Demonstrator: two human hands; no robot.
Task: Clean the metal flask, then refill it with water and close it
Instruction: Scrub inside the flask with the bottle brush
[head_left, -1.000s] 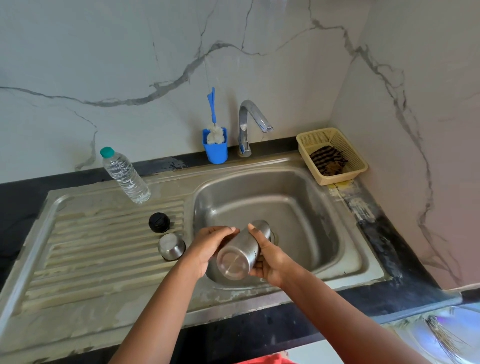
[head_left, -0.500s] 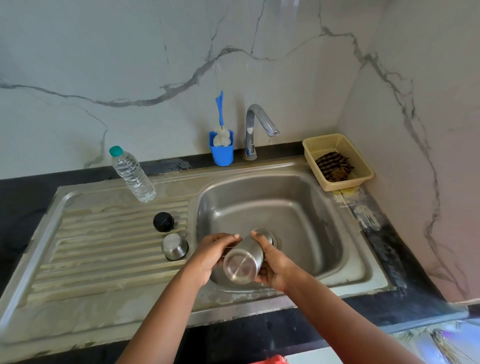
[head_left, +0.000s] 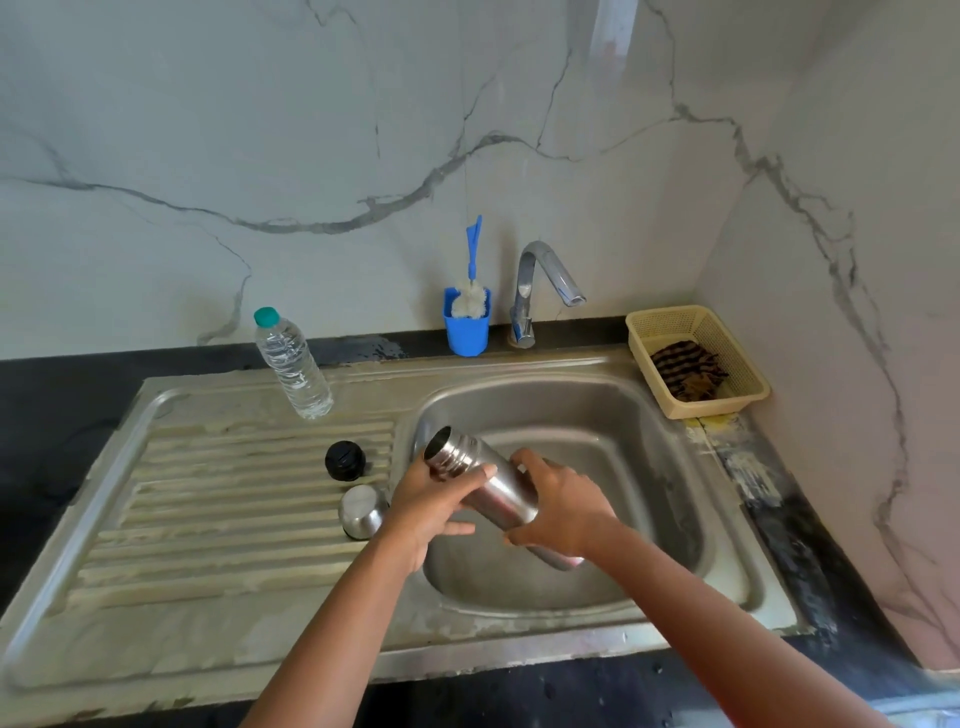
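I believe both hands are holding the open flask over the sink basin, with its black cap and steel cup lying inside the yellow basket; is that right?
Not quite. The head view shows the black cap and steel cup on the ribbed drainboard, not in the yellow basket. The rest holds: left hand and right hand hold the open flask over the basin.

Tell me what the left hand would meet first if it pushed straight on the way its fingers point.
Likely the right hand: the left hand wraps the metal flask with fingers aimed rightward across it. Depth is unclear.
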